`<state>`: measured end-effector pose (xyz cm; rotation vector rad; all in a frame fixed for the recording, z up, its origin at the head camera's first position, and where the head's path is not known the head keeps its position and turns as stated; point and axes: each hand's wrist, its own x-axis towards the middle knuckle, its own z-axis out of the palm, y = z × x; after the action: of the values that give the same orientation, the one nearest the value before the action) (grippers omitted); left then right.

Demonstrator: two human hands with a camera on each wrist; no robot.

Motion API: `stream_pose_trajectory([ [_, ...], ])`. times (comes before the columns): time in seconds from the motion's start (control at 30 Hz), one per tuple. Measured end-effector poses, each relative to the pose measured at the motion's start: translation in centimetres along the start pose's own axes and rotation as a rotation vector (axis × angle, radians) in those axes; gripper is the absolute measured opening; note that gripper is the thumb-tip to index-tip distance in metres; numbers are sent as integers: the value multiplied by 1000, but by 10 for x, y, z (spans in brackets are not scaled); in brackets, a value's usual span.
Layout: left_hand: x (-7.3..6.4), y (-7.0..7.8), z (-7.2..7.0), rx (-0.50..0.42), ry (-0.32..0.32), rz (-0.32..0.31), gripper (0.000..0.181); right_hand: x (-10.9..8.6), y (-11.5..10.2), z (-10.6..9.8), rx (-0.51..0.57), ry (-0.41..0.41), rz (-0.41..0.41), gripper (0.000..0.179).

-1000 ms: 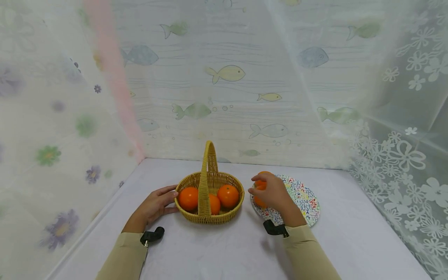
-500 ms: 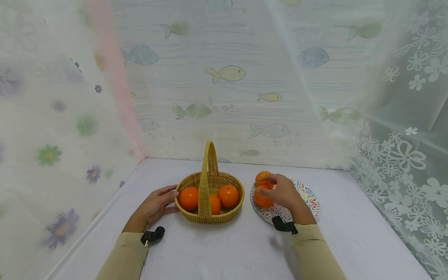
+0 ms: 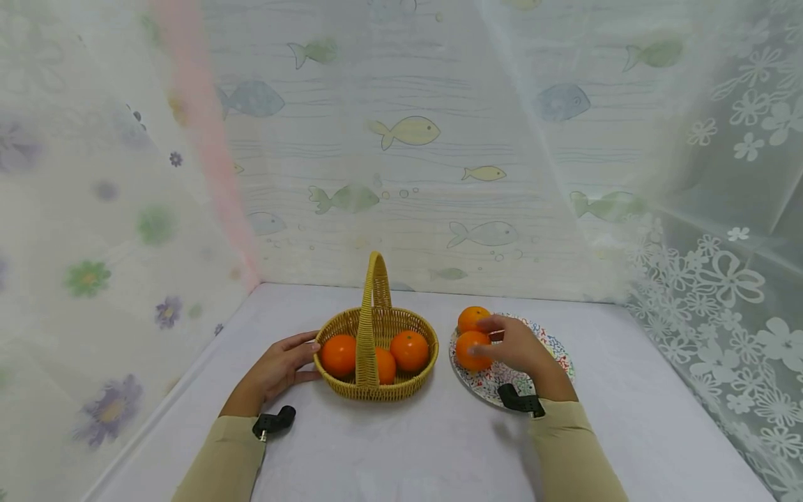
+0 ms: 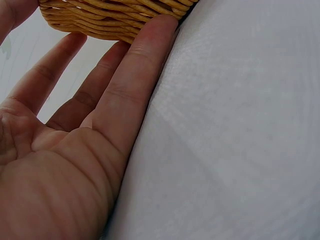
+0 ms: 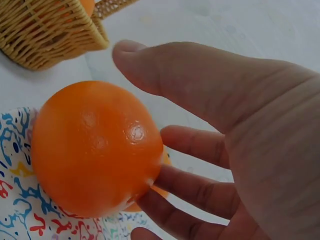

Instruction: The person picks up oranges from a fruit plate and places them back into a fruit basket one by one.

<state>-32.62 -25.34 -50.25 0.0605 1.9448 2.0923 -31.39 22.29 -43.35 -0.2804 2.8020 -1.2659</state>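
Beside the basket [image 3: 394,393], the right hand [image 3: 519,346] is resting loose fingers against an orange [image 3: 465,351] that's probably feeling firm, slippery, best cupped mid-height. Left hand [image 3: 282,367] is touching the basket, fingers straight.

Looks like curtained-off recording booth, small, set up around white-topped table [image 3: 401,446]. Back sheet [image 3: 426,153]: fish and wavy water lines. Left sheet [image 3: 94,244]: purple and green flowers; pink strip [image 3: 199,118] runs down corner between those two. Right sheet [image 3: 721,209]: see-through, white flower print (shower-curtain look). Black cameras [image 3: 274,422] at both cuffs fit recording setup. Room type beyond sheets: can't tell.
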Motion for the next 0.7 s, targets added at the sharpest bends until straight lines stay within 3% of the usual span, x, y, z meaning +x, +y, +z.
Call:
stream_pose_trajectory([
  [0.5,1,0,0,5,6,-9,61,-1,6,2,14,-42,45,80],
  [0.7,0,2,0,-8,3,-6,60,1,9,3,-33,-39,44,82],
])
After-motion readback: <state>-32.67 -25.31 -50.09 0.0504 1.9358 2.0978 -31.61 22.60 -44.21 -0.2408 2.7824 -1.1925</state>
